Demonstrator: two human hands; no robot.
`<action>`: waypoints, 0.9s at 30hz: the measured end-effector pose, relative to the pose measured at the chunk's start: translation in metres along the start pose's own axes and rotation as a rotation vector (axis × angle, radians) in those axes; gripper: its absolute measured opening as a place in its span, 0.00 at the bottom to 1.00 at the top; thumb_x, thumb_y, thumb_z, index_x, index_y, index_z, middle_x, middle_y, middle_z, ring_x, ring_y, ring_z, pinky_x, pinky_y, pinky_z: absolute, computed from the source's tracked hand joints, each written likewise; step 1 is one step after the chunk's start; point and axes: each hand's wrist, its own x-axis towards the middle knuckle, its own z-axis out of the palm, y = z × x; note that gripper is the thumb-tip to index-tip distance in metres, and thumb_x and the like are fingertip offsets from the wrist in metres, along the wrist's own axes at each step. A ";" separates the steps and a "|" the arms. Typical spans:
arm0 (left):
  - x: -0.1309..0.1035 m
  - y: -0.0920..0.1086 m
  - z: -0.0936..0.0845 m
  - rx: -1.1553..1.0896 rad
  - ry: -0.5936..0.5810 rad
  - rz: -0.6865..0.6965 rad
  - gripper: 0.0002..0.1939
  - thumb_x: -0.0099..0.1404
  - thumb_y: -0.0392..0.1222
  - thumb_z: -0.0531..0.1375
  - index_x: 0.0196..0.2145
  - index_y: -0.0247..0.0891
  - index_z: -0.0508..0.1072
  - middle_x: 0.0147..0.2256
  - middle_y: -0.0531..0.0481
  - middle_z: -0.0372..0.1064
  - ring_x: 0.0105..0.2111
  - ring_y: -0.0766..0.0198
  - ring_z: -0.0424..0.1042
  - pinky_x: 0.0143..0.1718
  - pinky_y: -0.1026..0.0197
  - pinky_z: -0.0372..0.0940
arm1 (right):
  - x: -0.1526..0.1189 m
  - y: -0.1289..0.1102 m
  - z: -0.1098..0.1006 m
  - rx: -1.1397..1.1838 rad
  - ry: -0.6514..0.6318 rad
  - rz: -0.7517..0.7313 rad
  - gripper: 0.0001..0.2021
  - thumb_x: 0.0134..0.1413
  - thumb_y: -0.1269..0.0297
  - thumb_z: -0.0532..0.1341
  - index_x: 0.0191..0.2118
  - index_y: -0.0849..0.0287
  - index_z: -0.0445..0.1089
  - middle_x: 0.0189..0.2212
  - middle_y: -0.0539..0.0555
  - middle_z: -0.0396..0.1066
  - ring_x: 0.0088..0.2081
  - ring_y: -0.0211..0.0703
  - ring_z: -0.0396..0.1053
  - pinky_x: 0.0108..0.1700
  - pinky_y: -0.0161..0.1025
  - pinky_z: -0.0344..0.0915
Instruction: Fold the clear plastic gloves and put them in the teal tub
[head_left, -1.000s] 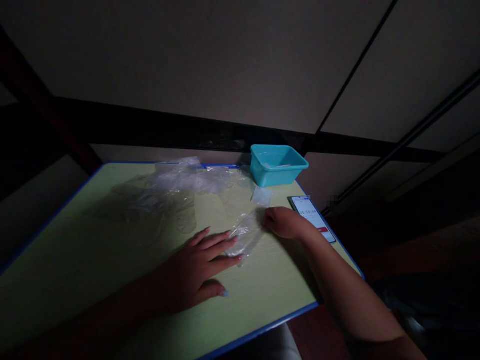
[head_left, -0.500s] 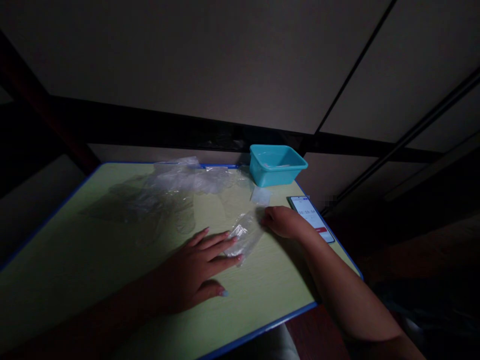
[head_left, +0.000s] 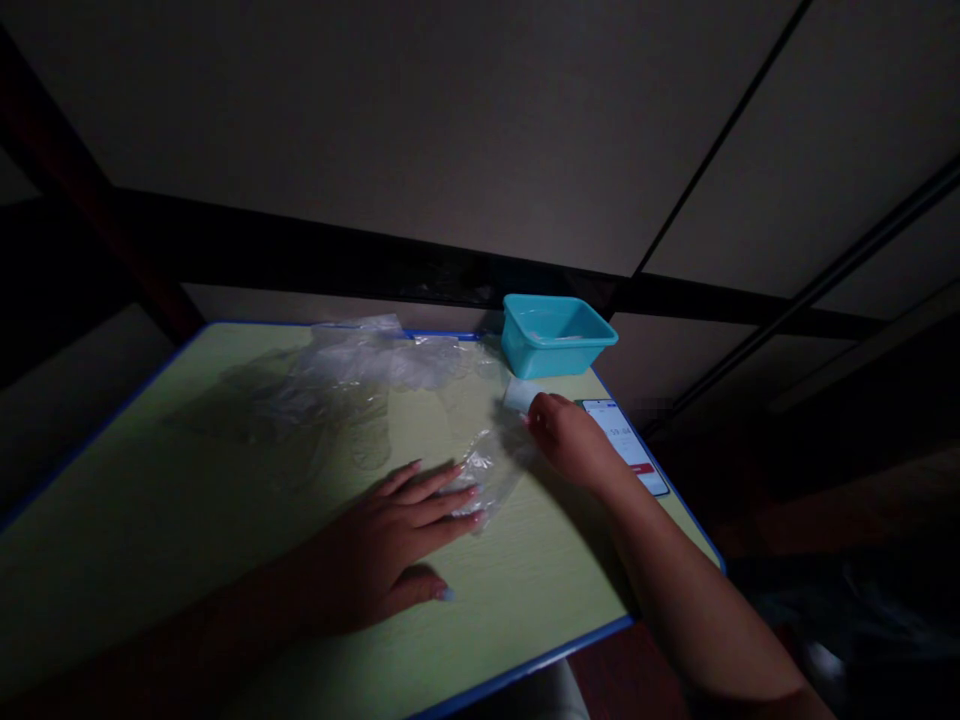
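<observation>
My left hand [head_left: 397,545] lies flat with its fingers spread, the fingertips resting on the near edge of a small clear plastic bag [head_left: 480,478]. Just past the bag's far right end, my right hand [head_left: 566,435] is raised a little, its fingers curled together; whatever they may hold is too small to make out. A pale blue-white piece [head_left: 519,393] lies beside those fingertips, partly hidden by them. Farther back, a heap of crumpled clear plastic [head_left: 352,360] is spread over the table.
A turquoise basket [head_left: 559,355] stands at the back right corner of the light green table [head_left: 525,600]. A lit phone [head_left: 630,450] lies by the right edge, partly behind my right hand. Cabinet panels [head_left: 412,130] rise behind the table.
My right hand has lifted slightly and moved away from the small bag, toward the pale piece. My left hand has stayed in place on the bag.
</observation>
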 end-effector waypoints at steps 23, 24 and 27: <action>-0.002 -0.002 0.003 0.102 0.136 -0.001 0.25 0.66 0.49 0.57 0.59 0.43 0.64 0.62 0.47 0.57 0.63 0.52 0.52 0.64 0.45 0.43 | -0.004 -0.025 0.038 -0.002 -0.178 -0.403 0.28 0.68 0.55 0.42 0.69 0.51 0.34 0.69 0.53 0.25 0.69 0.48 0.25 0.63 0.65 0.28; -0.002 -0.001 0.004 0.101 0.133 0.016 0.25 0.66 0.48 0.57 0.59 0.43 0.63 0.62 0.47 0.57 0.63 0.53 0.53 0.64 0.46 0.42 | -0.003 -0.025 0.038 -0.004 -0.179 -0.402 0.28 0.68 0.55 0.42 0.69 0.50 0.34 0.69 0.53 0.25 0.69 0.48 0.25 0.63 0.65 0.28; -0.002 0.003 0.005 0.081 0.115 0.053 0.27 0.67 0.48 0.57 0.61 0.42 0.59 0.63 0.47 0.57 0.62 0.56 0.56 0.65 0.48 0.40 | -0.003 -0.026 0.037 -0.011 -0.186 -0.396 0.28 0.68 0.56 0.43 0.69 0.50 0.33 0.69 0.53 0.25 0.69 0.48 0.25 0.63 0.65 0.28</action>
